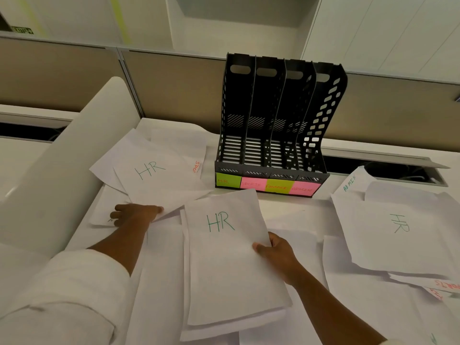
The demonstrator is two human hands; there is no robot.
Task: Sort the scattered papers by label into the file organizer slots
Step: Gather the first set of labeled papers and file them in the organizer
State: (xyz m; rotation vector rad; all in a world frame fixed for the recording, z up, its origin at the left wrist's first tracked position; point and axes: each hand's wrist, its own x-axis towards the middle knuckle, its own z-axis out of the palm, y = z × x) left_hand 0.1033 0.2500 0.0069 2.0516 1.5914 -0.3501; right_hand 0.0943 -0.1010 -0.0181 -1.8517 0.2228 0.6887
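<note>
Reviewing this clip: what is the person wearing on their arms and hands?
The left arm has a white long sleeve pushed up, forearm bare. The right arm shows only a sliver of white cuff at the frame's bottom edge. Left hand and right hand are bare; no rings visible.

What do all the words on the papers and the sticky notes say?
"HR": paper held by the right hand
"HR": paper gripped by the left hand
"HR": right paper, turned sideways
"ADMIN": far-right sheet
"SPO", cut off: tucked sheet
"HR", "SPORTS", "FINANCE", "ADMIN": sticky notes on the organizer
Red writing lower right: upside down, partly hidden, unreadable.
</note>
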